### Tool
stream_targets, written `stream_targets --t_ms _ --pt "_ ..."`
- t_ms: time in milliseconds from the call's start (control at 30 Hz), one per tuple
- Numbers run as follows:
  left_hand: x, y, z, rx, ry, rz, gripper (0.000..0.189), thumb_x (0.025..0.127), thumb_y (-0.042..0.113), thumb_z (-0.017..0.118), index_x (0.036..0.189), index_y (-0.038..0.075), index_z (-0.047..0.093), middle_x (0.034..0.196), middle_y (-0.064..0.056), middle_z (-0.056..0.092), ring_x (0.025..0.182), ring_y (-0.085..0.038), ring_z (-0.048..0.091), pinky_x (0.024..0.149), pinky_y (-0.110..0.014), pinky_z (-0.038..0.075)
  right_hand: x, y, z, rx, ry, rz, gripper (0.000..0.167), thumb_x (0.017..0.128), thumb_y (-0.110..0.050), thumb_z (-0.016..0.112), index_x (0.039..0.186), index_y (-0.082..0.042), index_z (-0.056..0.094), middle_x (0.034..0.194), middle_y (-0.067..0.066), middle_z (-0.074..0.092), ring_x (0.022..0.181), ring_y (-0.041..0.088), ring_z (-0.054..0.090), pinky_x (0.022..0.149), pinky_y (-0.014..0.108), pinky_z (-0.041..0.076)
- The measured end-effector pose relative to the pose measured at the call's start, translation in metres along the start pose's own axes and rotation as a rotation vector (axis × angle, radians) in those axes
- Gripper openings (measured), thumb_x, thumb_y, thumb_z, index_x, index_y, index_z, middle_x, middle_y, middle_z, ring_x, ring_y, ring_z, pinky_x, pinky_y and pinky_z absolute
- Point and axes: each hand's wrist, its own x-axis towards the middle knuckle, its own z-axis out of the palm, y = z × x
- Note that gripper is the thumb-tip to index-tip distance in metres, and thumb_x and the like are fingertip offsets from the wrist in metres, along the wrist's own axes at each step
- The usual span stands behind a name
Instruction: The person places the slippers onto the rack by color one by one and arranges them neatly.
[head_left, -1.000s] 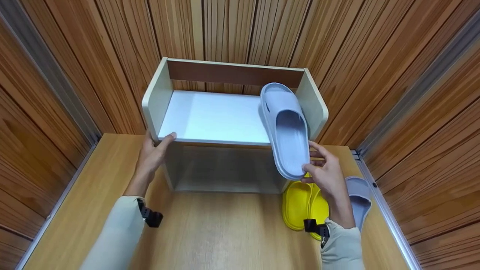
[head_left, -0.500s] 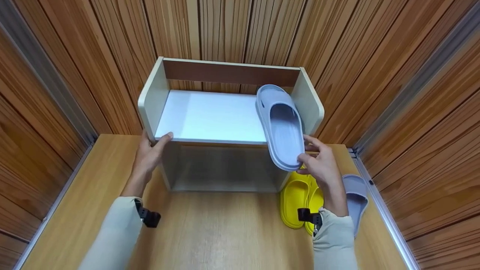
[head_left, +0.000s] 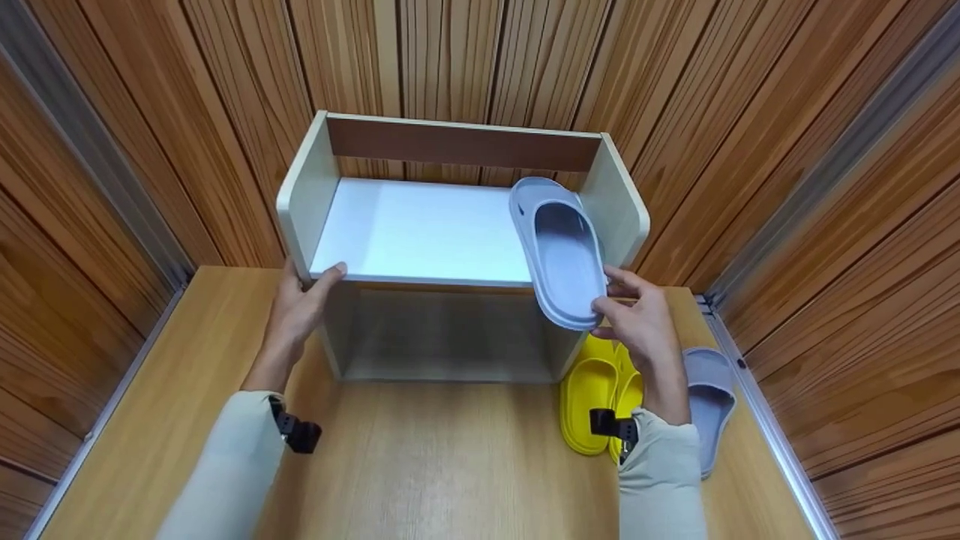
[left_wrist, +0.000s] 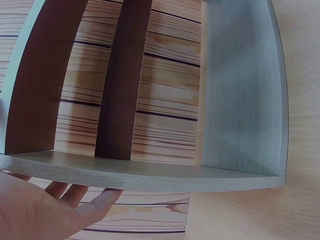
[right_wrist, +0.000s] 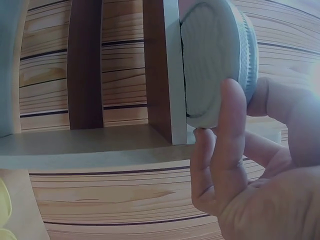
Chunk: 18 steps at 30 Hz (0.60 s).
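A small two-tier shelf with pale side panels and a white upper board stands against the wooden wall. My left hand grips its front left corner, thumb on the white board; in the left wrist view the fingers lie along the outer side of the panel. My right hand pinches the heel of a pale grey-blue slipper. The slipper's toe points back at the upper board's right end, and the heel overhangs the front edge. From the right wrist, the ridged sole shows against the board's edge.
Yellow slippers stand on the wooden tabletop at the shelf's right front, partly behind my right wrist. A second grey-blue slipper lies farther right, near the metal rail. Wooden panel walls enclose the back and sides.
The held slipper has slid inward on the upper board, its heel lifting nearer the board's front edge. My right hand has moved forward and left with it. The left hand keeps its grip.
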Motion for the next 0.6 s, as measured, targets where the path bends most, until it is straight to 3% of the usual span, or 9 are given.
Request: stream_targets --t_ms 233,467,600 --pt "0.001 -0.001 0.001 0.001 0.004 0.007 0.085 0.1 0.037 0.06 0.163 0.014 0.008 0.166 -0.017 0.018 0.151 -0.035 0.018 0.119 -0.056 0.017 0.002 0.006 0.003 0.068 0.036 -0.029 0.059 0.097 -0.005 0.064 0.153 -0.004 0.044 0.13 0.019 0.045 0.091 0.019 0.058 0.07 0.024 0.058" --pt "0.002 -0.002 0.001 -0.008 0.01 0.009 0.085 0.1 0.037 0.061 0.164 0.015 0.008 0.166 -0.015 0.018 0.151 -0.033 0.018 0.119 -0.057 0.016 0.001 0.013 0.003 0.06 0.041 -0.069 0.055 0.099 -0.012 0.065 0.15 -0.005 0.048 0.131 0.019 0.048 0.103 0.025 0.055 0.075 0.028 0.059" --pt "0.002 -0.002 0.001 -0.001 0.01 0.002 0.086 0.099 0.038 0.061 0.164 0.015 0.008 0.166 -0.015 0.019 0.151 -0.033 0.018 0.12 -0.056 0.016 0.0 0.019 0.002 0.054 0.061 -0.112 0.051 0.1 -0.017 0.065 0.148 -0.004 0.051 0.129 0.017 0.052 0.101 0.022 0.058 0.074 0.031 0.059"
